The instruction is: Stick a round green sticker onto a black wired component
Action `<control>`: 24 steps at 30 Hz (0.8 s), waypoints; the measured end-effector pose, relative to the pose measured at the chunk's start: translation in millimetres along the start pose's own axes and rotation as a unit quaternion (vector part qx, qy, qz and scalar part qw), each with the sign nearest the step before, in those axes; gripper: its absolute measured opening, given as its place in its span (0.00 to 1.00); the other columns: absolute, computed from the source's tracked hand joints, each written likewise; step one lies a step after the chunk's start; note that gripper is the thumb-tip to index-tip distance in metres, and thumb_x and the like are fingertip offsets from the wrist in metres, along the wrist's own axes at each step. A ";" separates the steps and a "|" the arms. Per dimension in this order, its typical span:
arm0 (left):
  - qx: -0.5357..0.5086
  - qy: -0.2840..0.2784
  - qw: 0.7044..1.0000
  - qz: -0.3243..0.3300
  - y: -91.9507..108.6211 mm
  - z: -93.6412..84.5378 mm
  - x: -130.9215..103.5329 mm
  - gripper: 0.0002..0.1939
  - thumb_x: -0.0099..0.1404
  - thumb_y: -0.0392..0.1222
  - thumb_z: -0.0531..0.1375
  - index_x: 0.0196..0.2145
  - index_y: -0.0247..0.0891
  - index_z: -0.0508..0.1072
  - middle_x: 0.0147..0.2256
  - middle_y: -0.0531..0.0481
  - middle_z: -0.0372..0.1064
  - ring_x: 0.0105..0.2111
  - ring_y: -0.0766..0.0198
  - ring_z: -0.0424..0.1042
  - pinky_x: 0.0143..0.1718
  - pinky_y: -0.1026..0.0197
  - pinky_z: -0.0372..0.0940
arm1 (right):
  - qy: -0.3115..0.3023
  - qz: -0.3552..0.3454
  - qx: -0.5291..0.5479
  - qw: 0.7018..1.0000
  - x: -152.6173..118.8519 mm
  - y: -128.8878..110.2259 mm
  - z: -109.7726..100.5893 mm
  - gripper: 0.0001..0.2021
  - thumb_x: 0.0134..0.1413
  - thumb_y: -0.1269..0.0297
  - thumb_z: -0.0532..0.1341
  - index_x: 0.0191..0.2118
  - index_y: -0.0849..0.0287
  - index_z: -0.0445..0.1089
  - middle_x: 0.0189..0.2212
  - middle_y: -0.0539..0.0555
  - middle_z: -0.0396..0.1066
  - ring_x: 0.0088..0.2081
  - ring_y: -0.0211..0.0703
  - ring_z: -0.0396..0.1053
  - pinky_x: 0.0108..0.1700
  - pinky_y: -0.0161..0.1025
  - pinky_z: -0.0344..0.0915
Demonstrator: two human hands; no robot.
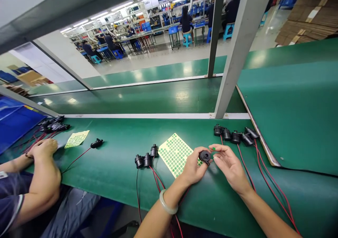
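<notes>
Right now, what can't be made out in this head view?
- Black part: its underside, hidden by the left hand.
- Green dot on the right hand fingertip: too small to confirm.
- Red and black wires: ends cut off by the bottom edge.
- Co-worker's hand: what it covers is hidden.
</notes>
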State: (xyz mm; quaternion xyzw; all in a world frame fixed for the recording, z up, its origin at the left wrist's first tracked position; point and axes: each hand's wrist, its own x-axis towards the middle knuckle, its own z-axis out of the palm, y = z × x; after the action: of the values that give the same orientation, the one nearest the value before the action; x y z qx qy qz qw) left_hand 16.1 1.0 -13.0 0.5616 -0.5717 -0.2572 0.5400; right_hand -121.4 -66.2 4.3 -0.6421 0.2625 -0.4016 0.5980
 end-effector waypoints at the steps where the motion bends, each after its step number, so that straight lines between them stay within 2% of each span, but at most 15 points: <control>1: -0.001 0.006 1.000 0.008 -0.5 0.7 -0.6 0.15 0.61 0.35 0.56 0.47 0.40 0.63 0.43 0.46 0.69 0.43 0.60 0.71 0.45 0.57 0.66 | -0.004 -0.007 -0.011 1.000 -1.8 1.3 1.2 0.14 0.57 0.55 0.61 0.47 0.52 0.63 0.47 0.57 0.68 0.48 0.46 0.68 0.46 0.40 0.68; 5: 0.013 0.026 1.000 0.002 -0.3 1.5 -1.9 0.16 0.59 0.34 0.57 0.46 0.41 0.63 0.42 0.47 0.72 0.41 0.60 0.73 0.42 0.58 0.68 | -0.012 -0.053 -0.124 0.991 -11.4 11.4 4.8 0.26 0.56 0.57 0.62 0.59 0.52 0.55 0.52 0.60 0.64 0.51 0.49 0.66 0.51 0.47 0.68; 8: 0.021 0.032 0.999 0.003 -1.5 1.5 -2.3 0.17 0.59 0.35 0.58 0.46 0.41 0.62 0.42 0.47 0.73 0.40 0.60 0.74 0.42 0.57 0.69 | 0.000 -0.084 -0.189 0.978 -17.0 18.6 6.3 0.31 0.56 0.56 0.62 0.62 0.52 0.51 0.53 0.61 0.63 0.50 0.51 0.67 0.52 0.50 0.68; 15: 0.012 0.041 0.998 0.035 -9.7 4.4 -4.5 0.20 0.57 0.32 0.57 0.47 0.42 0.59 0.44 0.46 0.71 0.41 0.61 0.75 0.42 0.58 0.70 | -0.008 -0.129 -0.186 0.974 -16.3 19.0 8.8 0.31 0.59 0.62 0.60 0.64 0.52 0.47 0.49 0.60 0.67 0.51 0.50 0.67 0.54 0.51 0.67; 24: 0.018 0.021 1.000 -0.005 -11.6 1.6 -5.0 0.19 0.57 0.34 0.59 0.46 0.41 0.61 0.40 0.48 0.72 0.38 0.61 0.75 0.39 0.59 0.70 | -0.018 -0.143 -0.196 0.970 -14.7 18.6 7.2 0.31 0.59 0.64 0.59 0.64 0.54 0.47 0.48 0.59 0.68 0.51 0.49 0.68 0.55 0.51 0.65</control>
State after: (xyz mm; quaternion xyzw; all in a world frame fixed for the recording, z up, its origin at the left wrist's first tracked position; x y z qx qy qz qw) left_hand 17.7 2.3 -25.5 0.5791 -0.5621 -0.2375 0.5407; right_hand -120.7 -52.9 -16.6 -0.7845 0.2312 -0.4119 0.4018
